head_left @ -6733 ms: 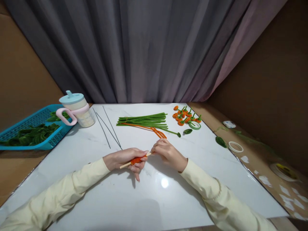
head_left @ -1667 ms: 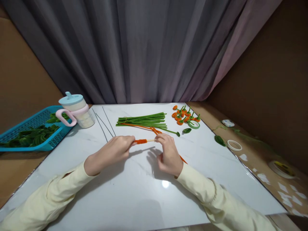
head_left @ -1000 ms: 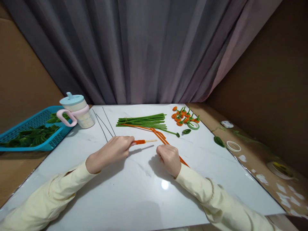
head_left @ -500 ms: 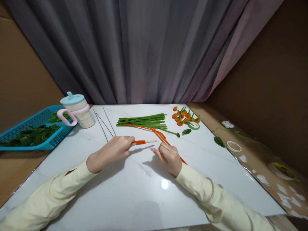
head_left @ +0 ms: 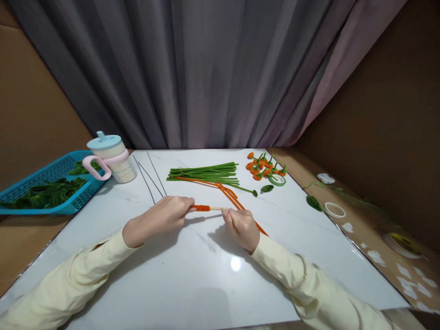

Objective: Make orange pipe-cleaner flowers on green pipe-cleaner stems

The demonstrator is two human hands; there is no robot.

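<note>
A grey curtain (head_left: 206, 68) hung beyond the white table (head_left: 154, 284), with a blue basket (head_left: 82, 199) to its left. The left hand (head_left: 161, 217) and right hand (head_left: 242, 227) were mid-table, on the near side of green stems (head_left: 206, 172). Between them ran a wooden stick (head_left: 217, 208), the left closed around its orange wrapping (head_left: 202, 208), the right pinching its bare right end.

A grey curtain (head_left: 206, 73) hangs in folds behind the white counter (head_left: 165, 293), between brown walls (head_left: 30, 91), while a bright reflection (head_left: 235, 263) gleams on the glossy surface.
</note>
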